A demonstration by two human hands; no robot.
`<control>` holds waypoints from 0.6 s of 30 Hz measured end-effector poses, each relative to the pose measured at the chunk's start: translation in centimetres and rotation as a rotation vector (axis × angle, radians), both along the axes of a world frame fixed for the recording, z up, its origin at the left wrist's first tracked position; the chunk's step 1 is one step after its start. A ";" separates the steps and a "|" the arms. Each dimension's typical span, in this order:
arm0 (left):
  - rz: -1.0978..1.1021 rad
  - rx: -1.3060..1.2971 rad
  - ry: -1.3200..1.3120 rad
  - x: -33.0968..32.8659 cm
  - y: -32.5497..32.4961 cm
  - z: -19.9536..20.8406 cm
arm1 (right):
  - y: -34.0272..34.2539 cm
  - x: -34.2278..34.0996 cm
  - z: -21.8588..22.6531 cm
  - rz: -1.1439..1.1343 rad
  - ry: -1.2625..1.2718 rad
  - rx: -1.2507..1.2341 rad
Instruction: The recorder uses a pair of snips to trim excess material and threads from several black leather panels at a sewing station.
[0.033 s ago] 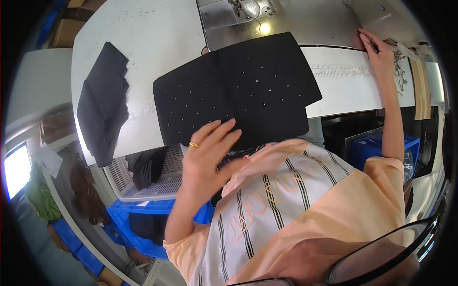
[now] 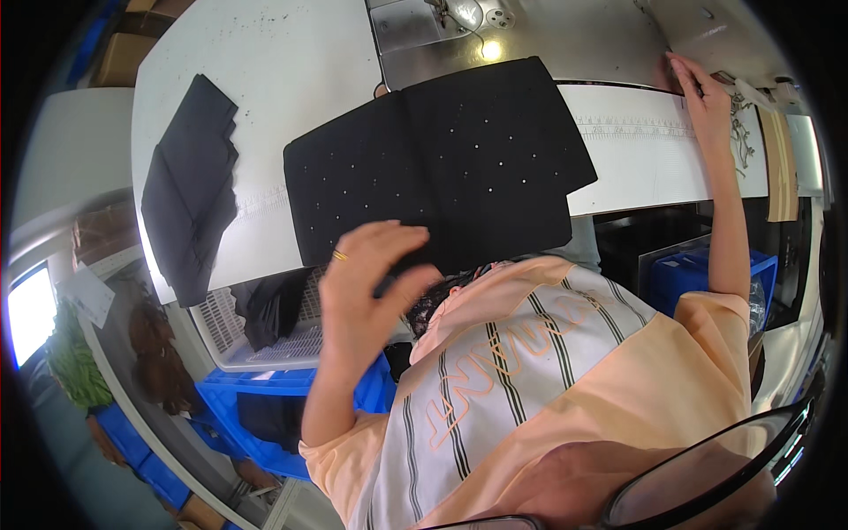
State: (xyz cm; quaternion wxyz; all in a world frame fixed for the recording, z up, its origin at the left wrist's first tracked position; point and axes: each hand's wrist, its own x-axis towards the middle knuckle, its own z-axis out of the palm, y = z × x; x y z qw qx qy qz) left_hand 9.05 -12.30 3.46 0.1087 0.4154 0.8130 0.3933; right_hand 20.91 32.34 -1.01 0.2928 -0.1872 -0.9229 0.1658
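Observation:
A black fabric panel [image 2: 503, 115] dotted with small pale spots lies across the front of the white table and a metal plate. Over its near edge hovers my left hand [image 2: 362, 278], fingers stretched out and thumb apart, holding nothing; a ring is on one finger. Whether the fingertips touch the cloth is hard to see. At the far right, beside the metal plate's edge, my right hand [image 2: 707, 106] is closed in a pinch. Something small and dark shows between its fingers, too small to name. Another black fabric piece [image 2: 190, 185] with a zigzag edge lies at left.
Metal sewing-machine parts [image 2: 459, 13] stand at the far middle. A printed ruler strip [image 2: 632, 129] runs along the table. Below the table edge are a white plastic basket [image 2: 274, 360] with black cloth in it and a blue crate [image 2: 216, 389]. Another blue crate [image 2: 680, 274] sits at right.
My left hand has shifted slightly left, and its fingers have drawn closer together. The right hand and the black panel have hardly moved.

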 end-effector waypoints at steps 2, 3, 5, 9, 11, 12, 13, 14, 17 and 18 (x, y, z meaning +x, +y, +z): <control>0.303 0.004 -0.205 -1.6 0.3 -1.0 | -1.4 0.0 0.1 -0.078 -0.043 -0.155; 0.311 -0.049 -0.266 -2.7 1.6 -0.7 | -1.7 0.1 0.0 -0.028 0.024 -0.202; 0.328 -0.106 -0.325 -4.3 4.0 0.5 | -3.3 -0.1 0.6 0.030 0.091 -0.255; 0.038 -0.375 0.041 -6.2 6.1 0.6 | -11.1 -1.3 2.3 0.319 -0.046 -0.175; -0.015 -0.384 -0.011 -6.4 6.3 0.4 | -14.8 -1.6 2.0 0.310 -0.121 -0.355; -0.020 -0.383 -0.011 -6.1 6.3 0.4 | -16.0 -2.2 1.0 0.385 -0.032 -0.371; 0.034 -0.302 -0.118 -5.8 6.2 0.6 | -16.9 -2.7 1.5 0.451 -0.079 -0.320; 0.096 -0.220 -0.229 -5.5 5.8 0.6 | -17.9 -3.3 1.9 0.526 -0.129 -0.269; 0.131 0.024 -0.483 -5.3 4.9 -0.7 | -20.0 -4.8 2.0 0.584 -0.160 -0.220; 0.129 0.024 -0.485 -5.2 4.8 -0.9 | -20.4 -5.2 1.9 0.582 -0.161 -0.219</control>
